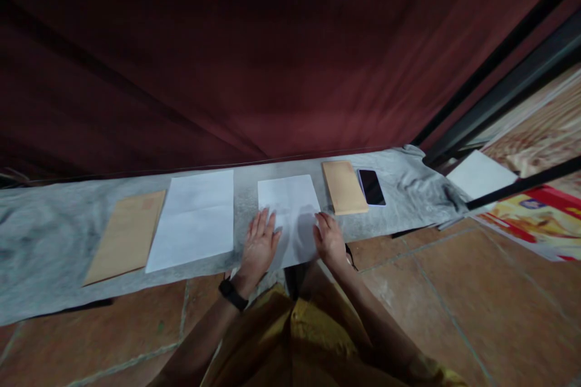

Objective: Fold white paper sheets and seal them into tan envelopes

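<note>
A white sheet of paper (290, 193) with faint fold creases lies in front of me on the cloth-covered bench, its near edge reaching the bench's front. My left hand (259, 247) rests flat over the sheet's left edge, fingers stretched out and slightly apart. At the right edge, my right hand (330, 240) has its fingers bent around the paper's side, with the thumb on top. To the left is a larger creased white sheet (195, 217), partly overlapping a brown envelope (129, 233). A stack of smaller brown envelopes (345, 187) lies just beyond my right hand.
A phone (372, 187) with a dark screen sits right of the small envelopes. Grey cloth (408, 178) covers the narrow bench, rumpled at its right end. Behind hangs a dark red curtain (272, 72). Dark metal bars (508, 84) and a printed red-yellow box (540, 217) stand at right.
</note>
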Motion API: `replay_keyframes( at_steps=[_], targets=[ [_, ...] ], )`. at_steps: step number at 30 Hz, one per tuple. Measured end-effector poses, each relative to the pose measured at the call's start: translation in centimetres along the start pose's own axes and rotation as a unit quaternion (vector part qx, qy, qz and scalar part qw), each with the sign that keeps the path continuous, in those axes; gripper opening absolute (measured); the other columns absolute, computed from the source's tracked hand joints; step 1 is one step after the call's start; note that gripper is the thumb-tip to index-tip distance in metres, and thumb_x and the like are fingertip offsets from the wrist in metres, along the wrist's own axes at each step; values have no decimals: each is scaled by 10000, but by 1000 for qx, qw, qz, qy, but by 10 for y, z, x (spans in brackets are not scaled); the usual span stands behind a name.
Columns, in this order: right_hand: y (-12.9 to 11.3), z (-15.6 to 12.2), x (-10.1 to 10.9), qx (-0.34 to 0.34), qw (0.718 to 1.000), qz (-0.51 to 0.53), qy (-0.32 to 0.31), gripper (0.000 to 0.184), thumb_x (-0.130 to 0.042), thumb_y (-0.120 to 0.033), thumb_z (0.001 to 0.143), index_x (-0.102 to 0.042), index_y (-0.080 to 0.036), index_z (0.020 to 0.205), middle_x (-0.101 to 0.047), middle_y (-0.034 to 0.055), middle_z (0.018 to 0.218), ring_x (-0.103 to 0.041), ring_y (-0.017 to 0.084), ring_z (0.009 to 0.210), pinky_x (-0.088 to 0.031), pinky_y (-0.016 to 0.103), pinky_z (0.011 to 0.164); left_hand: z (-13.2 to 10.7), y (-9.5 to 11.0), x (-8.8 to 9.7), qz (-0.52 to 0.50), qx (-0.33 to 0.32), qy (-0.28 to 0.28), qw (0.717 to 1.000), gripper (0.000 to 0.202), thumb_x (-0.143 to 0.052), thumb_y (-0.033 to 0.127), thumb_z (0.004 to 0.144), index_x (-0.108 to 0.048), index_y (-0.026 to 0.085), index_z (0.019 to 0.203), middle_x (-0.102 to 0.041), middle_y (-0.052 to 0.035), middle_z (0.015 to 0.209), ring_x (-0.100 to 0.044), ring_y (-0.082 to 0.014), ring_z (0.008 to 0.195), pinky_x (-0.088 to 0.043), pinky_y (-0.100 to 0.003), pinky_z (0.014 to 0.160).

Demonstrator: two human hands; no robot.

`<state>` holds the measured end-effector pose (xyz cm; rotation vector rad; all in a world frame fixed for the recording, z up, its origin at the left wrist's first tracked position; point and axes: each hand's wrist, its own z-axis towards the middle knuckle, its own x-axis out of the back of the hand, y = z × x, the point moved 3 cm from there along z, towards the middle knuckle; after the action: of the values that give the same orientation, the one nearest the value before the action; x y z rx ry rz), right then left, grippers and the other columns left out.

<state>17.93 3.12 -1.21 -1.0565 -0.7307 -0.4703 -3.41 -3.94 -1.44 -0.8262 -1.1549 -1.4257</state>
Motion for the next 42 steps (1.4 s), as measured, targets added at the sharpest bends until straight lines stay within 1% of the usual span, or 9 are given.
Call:
replay_keyframes(
  at_steps=[2,6,10,17,22,30,34,38,42],
  targets=[
    [-16,7,-17,57,998,-18,-31,451,-400,-279,1027,-577,-118,1409,-581,176,1444,-499,262,1379,-434,437,1141,5,16,-6,9,-30,-24,999,541,-372,334,1038,-422,140,1541,-386,-145,1631,-282,-303,1543,-310,-517,1230],
    [-32,22,-47,90,990,-63,-93,501,-377,-320,1059,-474,-147,1519,-482,132,1566,-400,254,1477,-367,463,1198,21,43,-17,28,-87,-71,993,586,-379,207,987,-378,119,1566,-392,-152,1626,-260,-276,1553,-227,-532,1262],
    [-27,28,-54,98,982,-102,-127,531,-378,-350,1066,-397,-186,1571,-449,111,1593,-361,239,1504,-322,476,1223,33,46,-25,36,-118,-117,985,578,-395,219,976,-419,112,1543,-422,-162,1606,-300,-283,1537,-201,-562,1262],
    [-5,22,-44,113,978,-136,-111,537,-372,-381,1069,-443,-136,1541,-422,129,1607,-363,268,1500,-271,465,1235,28,27,-22,23,-100,-101,990,567,-346,346,1031,-401,127,1551,-388,-133,1629,-311,-245,1535,-222,-510,1264],
    [10,20,-32,105,977,-160,-96,558,-381,-404,1067,-432,-118,1544,-415,153,1607,-375,303,1486,-290,479,1213,17,-3,-14,37,-45,-82,995,640,-358,447,1032,-397,64,1543,-389,-184,1615,-330,-278,1526,-259,-502,1253],
    [19,14,-25,100,978,-162,-85,585,-393,-400,1063,-385,-107,1570,-403,171,1608,-375,320,1487,-319,511,1201,2,-36,-4,58,22,-53,997,630,-298,410,1051,-402,10,1526,-400,-222,1598,-347,-313,1514,-273,-515,1241],
    [8,21,-30,77,980,-161,-85,558,-377,-370,1068,-416,-98,1553,-402,169,1608,-369,313,1494,-276,514,1226,15,-20,-4,35,38,-39,998,608,-290,372,1051,-388,24,1540,-366,-215,1620,-310,-318,1530,-282,-513,1240],
    [-17,41,-44,102,979,-139,-111,544,-361,-388,1075,-393,-179,1575,-327,108,1655,-294,276,1538,-209,500,1259,43,13,-13,-10,-42,-63,997,556,-284,293,1041,-380,150,1569,-362,-109,1647,-235,-262,1562,-234,-515,1264],
    [-25,62,-60,106,977,-132,-128,547,-291,-370,1090,-392,-121,1567,-372,129,1631,-299,260,1537,-218,474,1259,71,21,-28,-20,-36,-80,996,566,-273,221,1018,-382,107,1562,-407,-140,1619,-286,-255,1543,-247,-498,1258]
  ],
)
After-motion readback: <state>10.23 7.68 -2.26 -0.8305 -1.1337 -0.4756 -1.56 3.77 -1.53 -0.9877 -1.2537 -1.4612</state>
